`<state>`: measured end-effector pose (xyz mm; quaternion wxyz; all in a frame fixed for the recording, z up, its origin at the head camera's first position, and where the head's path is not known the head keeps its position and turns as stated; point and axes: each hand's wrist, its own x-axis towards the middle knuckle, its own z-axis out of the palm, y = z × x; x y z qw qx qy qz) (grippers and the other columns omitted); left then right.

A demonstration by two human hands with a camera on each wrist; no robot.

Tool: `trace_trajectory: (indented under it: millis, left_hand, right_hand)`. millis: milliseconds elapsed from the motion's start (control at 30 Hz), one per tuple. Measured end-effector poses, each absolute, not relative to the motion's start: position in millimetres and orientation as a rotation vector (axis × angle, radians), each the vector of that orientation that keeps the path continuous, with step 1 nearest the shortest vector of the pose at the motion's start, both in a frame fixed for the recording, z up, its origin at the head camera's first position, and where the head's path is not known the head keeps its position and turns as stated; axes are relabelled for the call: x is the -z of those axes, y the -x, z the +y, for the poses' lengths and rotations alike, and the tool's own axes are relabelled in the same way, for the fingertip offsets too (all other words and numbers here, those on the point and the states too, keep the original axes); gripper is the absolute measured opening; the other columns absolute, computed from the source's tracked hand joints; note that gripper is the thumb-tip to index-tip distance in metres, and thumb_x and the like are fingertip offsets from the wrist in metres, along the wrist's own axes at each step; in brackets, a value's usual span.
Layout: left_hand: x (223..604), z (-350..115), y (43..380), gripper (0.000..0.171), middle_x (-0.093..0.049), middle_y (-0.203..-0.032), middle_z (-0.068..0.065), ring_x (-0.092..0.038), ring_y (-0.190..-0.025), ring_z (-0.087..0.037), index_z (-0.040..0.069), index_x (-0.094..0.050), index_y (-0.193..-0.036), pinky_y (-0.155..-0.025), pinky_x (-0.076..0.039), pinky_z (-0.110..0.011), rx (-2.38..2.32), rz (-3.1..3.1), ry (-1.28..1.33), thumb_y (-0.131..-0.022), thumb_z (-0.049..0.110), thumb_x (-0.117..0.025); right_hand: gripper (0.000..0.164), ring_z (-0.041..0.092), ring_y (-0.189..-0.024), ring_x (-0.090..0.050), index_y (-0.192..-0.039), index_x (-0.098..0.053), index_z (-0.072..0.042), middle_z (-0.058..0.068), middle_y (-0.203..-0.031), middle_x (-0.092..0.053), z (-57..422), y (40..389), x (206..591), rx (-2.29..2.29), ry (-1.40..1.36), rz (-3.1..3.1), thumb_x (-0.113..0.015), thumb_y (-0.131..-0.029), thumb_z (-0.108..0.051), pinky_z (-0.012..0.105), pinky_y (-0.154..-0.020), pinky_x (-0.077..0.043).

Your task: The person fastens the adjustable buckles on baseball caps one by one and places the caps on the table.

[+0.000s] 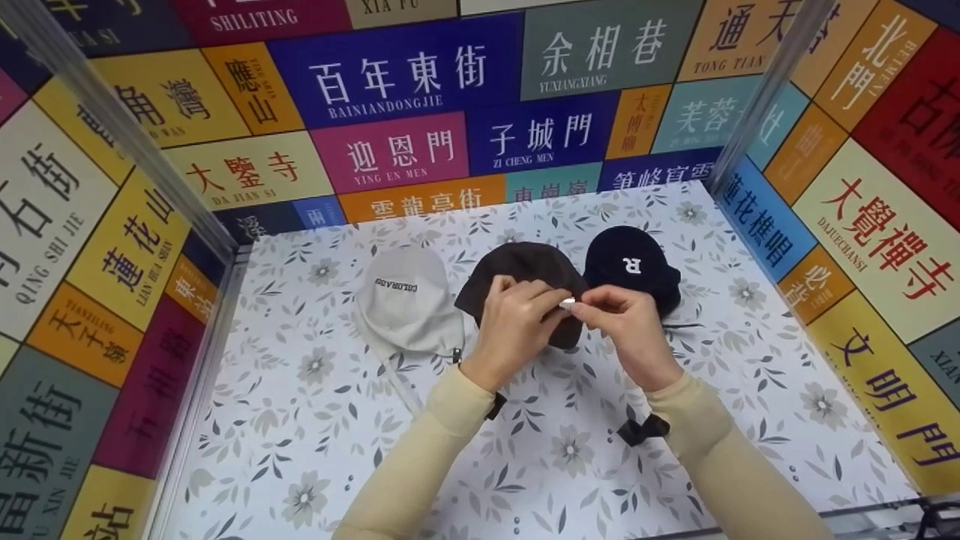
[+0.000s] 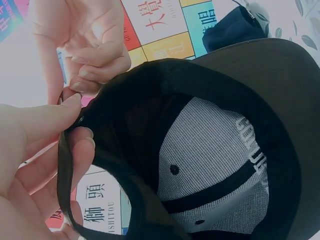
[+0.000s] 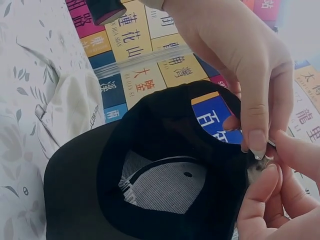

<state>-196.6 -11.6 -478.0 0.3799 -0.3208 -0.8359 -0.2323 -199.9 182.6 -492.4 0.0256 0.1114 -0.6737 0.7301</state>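
A dark-brown fabric baseball cap (image 1: 517, 262) sits at twelve o'clock, with a pale-grey cloth cap (image 1: 409, 319) at eleven and a navy cloth cap (image 1: 626, 247) at one. The left hand (image 1: 517, 319) pinches its narrow dark back strap (image 2: 65, 180); the right hand (image 1: 630, 330) pinches it just beside. If either fingertip grip slackens, the strap could slip free; uneven pulling might twist it.

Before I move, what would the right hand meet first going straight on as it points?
Most likely the left hand, close ahead of the right hand at the brown cap's strap; depth is unclear, so the brown cap might come first.
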Motion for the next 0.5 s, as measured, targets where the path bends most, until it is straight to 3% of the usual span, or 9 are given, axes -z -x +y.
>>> trace_trajectory:
  millis: [500]
  left_hand:
    - [477.0,-13.3,197.6,0.018,-0.071,-0.087,0.009,-0.066,-0.077,-0.009,0.016,-0.079,-0.1,-0.073,-0.041,-0.037,0.568,-2.119,0.816,-0.085,0.023,-0.082]
  right_hand:
    - [0.023,0.019,-0.064,-0.054,-0.093,-0.069,0.011,0.011,-0.074,-0.062,195.9,198.9,490.4,-2.277,-0.32,-2.034,-0.081,-0.085,-0.007,0.026,-0.055,-0.042]
